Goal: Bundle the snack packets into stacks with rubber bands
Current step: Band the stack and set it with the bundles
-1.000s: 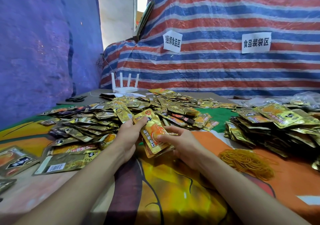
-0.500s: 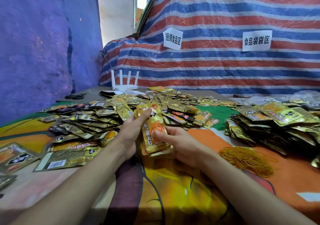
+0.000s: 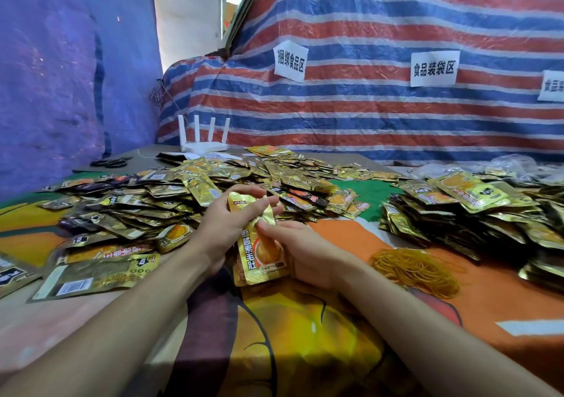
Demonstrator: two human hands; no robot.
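Observation:
A small stack of gold snack packets (image 3: pixel 259 253) stands nearly upright at the table's middle, held between both hands. My left hand (image 3: pixel 222 222) grips its left side and top, fingers curled over the upper edge. My right hand (image 3: pixel 293 244) holds the right side, thumb pressed on the front packet. A big loose heap of gold packets (image 3: pixel 146 210) spreads to the left and behind. A pile of yellow rubber bands (image 3: pixel 418 271) lies to the right of my right hand.
A second heap of packets (image 3: pixel 476 213) fills the right side. A white router (image 3: pixel 204 140) and black scissors (image 3: pixel 111 162) sit at the back left. A striped tarp (image 3: pixel 366 106) with paper labels walls off the back. A colourful printed cloth (image 3: pixel 305 335) covers the table.
The stack has turned from tilted to nearly upright and come slightly nearer. My left hand's fingers have moved over its top edge; my right hand has slid up along its right side.

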